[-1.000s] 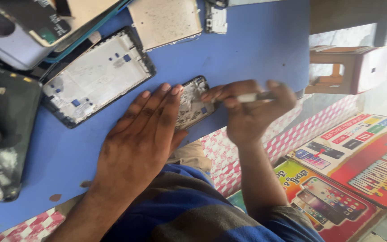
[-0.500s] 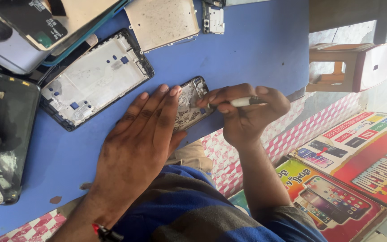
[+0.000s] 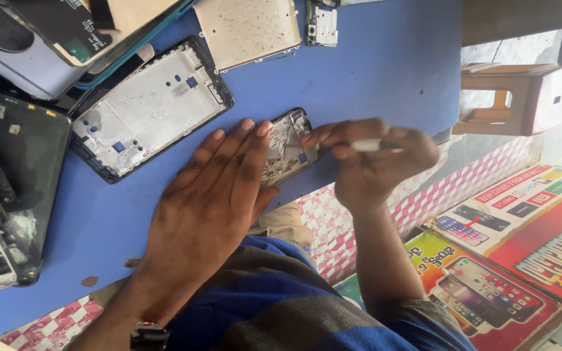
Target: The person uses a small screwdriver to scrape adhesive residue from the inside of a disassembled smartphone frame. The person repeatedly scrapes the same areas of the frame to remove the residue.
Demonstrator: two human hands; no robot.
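Observation:
An opened phone body (image 3: pixel 287 146) with bare circuitry lies near the front edge of the blue table (image 3: pixel 372 71). My left hand (image 3: pixel 209 201) presses flat on it, fingers spread, covering its left part. My right hand (image 3: pixel 372 162) is closed around a thin white tool (image 3: pixel 369 145) whose tip meets the phone's right side. Much of the phone is hidden under my left fingers.
A white phone frame (image 3: pixel 151 107) lies left of the hands, a beige back plate (image 3: pixel 248 26) and a small metal part (image 3: pixel 322 23) further back. Several dismantled phones (image 3: pixel 8 182) pile at the left. A wooden stool (image 3: pixel 515 97) and colourful posters (image 3: pixel 508 260) are at right.
My right hand has shifted slightly left and down with the tool against the phone. My left hand keeps pressing on the phone in the same place.

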